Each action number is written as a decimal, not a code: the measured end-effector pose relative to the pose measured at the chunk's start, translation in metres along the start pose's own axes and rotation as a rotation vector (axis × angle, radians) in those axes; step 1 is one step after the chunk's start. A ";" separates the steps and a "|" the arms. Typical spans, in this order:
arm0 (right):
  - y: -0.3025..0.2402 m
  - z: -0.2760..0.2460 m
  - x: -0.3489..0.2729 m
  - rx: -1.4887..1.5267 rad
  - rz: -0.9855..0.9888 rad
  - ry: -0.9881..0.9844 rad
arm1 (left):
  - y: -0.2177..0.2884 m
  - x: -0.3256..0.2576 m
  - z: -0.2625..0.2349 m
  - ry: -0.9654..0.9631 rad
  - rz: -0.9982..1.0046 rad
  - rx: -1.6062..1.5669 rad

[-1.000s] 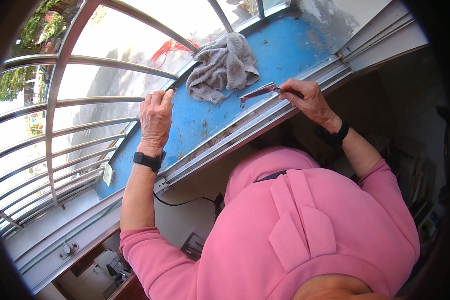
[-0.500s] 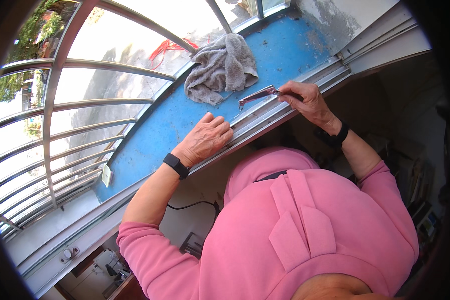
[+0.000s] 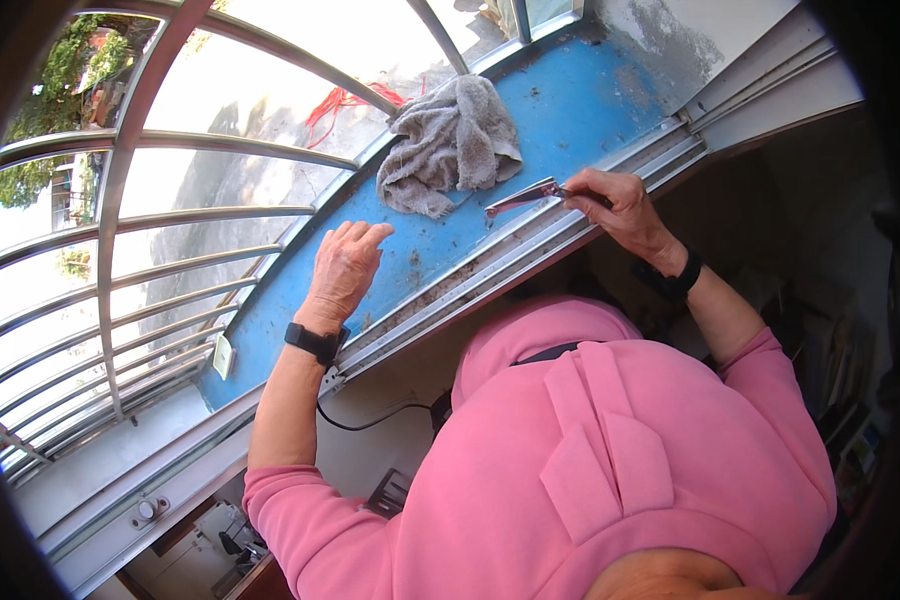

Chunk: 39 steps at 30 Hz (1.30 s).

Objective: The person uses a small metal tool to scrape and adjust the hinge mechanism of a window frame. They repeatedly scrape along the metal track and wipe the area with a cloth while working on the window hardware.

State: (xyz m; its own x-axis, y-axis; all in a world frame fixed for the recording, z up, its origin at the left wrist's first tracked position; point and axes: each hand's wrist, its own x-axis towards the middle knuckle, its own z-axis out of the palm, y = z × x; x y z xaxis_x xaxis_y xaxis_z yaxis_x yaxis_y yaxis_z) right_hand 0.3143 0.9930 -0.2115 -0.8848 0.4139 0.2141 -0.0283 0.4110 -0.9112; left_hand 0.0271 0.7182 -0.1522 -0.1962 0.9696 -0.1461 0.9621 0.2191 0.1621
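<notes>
In my right hand is a slim hinged tool with shiny metal and reddish parts; its exact kind is unclear. The fingers close around its dark end, and its other end points left over the sill beside the window track. Above the blue sill, my left hand is apart from the track, its fingers loosely bent and spread with nothing visible in them. A crumpled grey towel lies on the sill between the two hands, farther out. Dark dirt shows along the track.
Curved metal bars fence the sill's outer side. Red string lies beyond them. A small pale square item rests against the bars at the left. The sliding window frame runs along the lower left; a black cable hangs below.
My left hand has lifted off the track and moved left and outward over the sill, its fingers loosening. My right hand stays nearly in place with the hinged tool.
</notes>
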 end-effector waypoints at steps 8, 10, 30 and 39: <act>-0.006 0.010 -0.002 0.025 0.054 -0.040 | 0.027 -0.055 0.025 -0.124 0.319 -0.090; -0.008 0.012 -0.004 0.043 0.064 -0.046 | 0.027 -0.051 0.021 -0.126 0.411 -0.023; -0.002 0.005 -0.017 0.022 -0.002 0.014 | 0.042 -0.002 0.002 0.200 0.245 -0.033; 0.002 0.005 -0.009 0.057 -0.032 0.022 | 0.079 0.018 0.019 -0.059 0.599 0.248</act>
State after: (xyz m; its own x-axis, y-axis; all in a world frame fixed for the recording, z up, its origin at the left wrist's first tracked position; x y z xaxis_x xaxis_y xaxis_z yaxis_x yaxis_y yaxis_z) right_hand 0.3195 0.9858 -0.2173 -0.8726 0.4195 0.2502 -0.0831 0.3773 -0.9224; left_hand 0.1035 0.7504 -0.1609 0.3915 0.9071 -0.1543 0.9183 -0.3958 0.0033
